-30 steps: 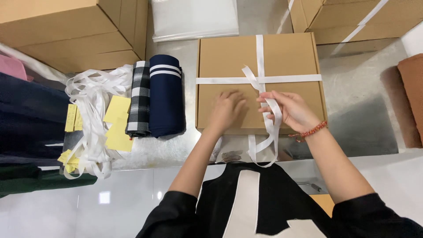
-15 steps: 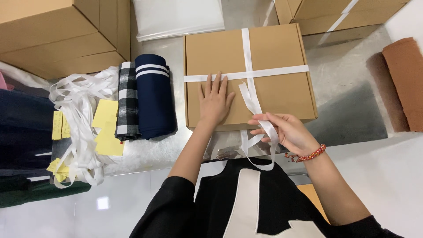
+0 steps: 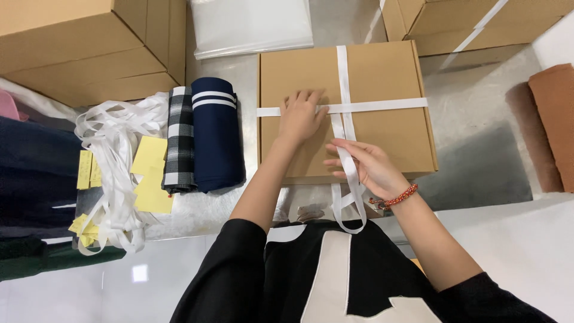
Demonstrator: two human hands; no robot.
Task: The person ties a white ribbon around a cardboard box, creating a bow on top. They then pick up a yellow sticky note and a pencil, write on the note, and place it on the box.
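A flat brown cardboard box [image 3: 388, 78] lies on the metal table, crossed by a white ribbon [image 3: 382, 106]. My left hand [image 3: 299, 115] presses flat on the lid, fingers on the ribbon beside its crossing. My right hand [image 3: 366, 164], with a red bead bracelet at the wrist, pinches the loose ribbon end near the box's front edge. From that hand the ribbon hangs down in a loop toward my black and white top.
Folded navy fabric [image 3: 215, 134] and plaid fabric [image 3: 178, 140] lie left of the box, beside a heap of white ribbons [image 3: 113, 161] and yellow slips [image 3: 149, 173]. Larger cardboard boxes [image 3: 84, 48] stand at back left and back right. A brown roll [image 3: 553, 119] lies at far right.
My left hand slid up the lid from the front part to the ribbon crossing. My right hand kept hold of the ribbon end, staying near the box's front edge.
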